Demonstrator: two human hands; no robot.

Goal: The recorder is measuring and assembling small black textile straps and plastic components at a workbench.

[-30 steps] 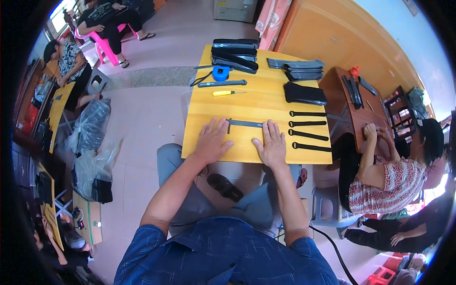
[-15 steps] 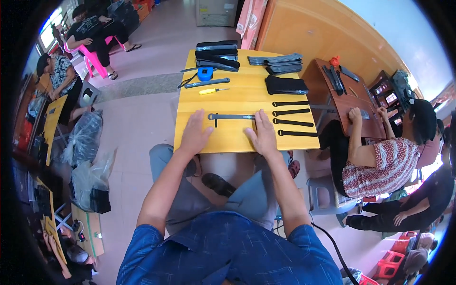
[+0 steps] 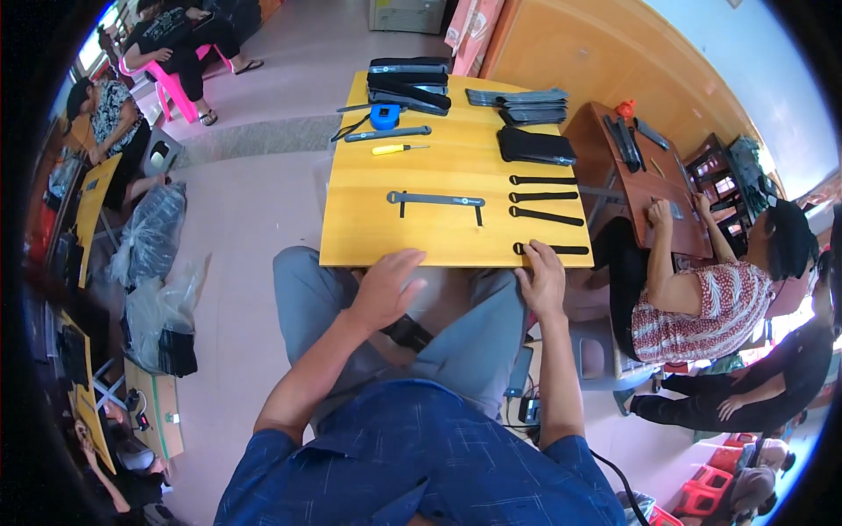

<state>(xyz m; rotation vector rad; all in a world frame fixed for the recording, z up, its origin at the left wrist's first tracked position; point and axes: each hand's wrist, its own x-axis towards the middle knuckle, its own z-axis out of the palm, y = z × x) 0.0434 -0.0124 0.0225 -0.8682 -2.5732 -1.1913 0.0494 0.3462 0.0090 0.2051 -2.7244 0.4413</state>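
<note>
The right hand (image 3: 544, 280) rests at the yellow counter (image 3: 368, 237) edge, fingertips touching the nearest black strap (image 3: 553, 249) — grip loose, not closed. The left hand (image 3: 386, 289) hovers open (empty) just off the near edge.

The room is bright with daylight. A window glows white in the upper left corner. Shadows are soft. The edges bend round and go black.

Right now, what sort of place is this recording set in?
Probably a small assembly workshop. Black straps lie in a row on a yellow table, with stacked black parts and a screwdriver further back. A person in a patterned top works at the brown table alongside.
</note>
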